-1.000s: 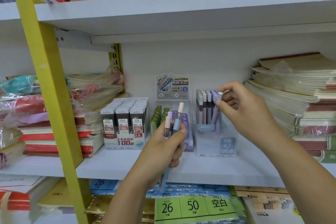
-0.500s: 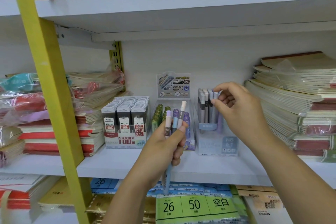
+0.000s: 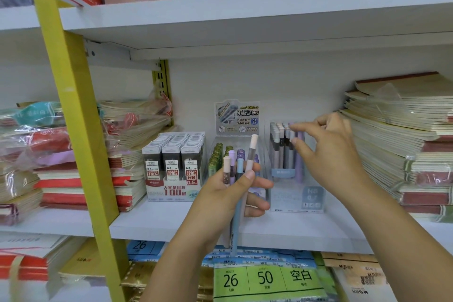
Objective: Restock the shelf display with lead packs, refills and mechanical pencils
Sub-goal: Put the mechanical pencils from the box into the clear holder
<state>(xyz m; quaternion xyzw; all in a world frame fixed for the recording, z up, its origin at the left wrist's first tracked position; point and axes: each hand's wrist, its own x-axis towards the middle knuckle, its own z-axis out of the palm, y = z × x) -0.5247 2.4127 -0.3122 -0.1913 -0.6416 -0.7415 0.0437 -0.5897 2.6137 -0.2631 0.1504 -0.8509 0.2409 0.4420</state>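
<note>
My left hand (image 3: 228,201) grips a small bundle of pastel mechanical pencils (image 3: 239,169), pink, purple and blue, held upright in front of the shelf. My right hand (image 3: 328,152) hovers at a clear display box (image 3: 297,193) marked HB 0.7, thumb and forefinger apart just above the upright pencils (image 3: 285,149) standing in it, and it holds nothing. Left of that box stands a display of green and purple refill tubes (image 3: 215,157) with a header card. Further left sits a carton of 0.5 HB lead packs (image 3: 174,169).
Tall stacks of notebooks (image 3: 402,144) fill the shelf's right side, and plastic-wrapped notebooks (image 3: 36,154) the left. A yellow upright (image 3: 73,117) crosses the view at left. The shelf board above (image 3: 245,14) hangs low. Loose-leaf paper packs (image 3: 264,277) lie on the shelf below.
My right hand lowered a purple pencil into the clear box, let go and lifted its fingers apart. My left hand kept its bundle, shifting slightly.
</note>
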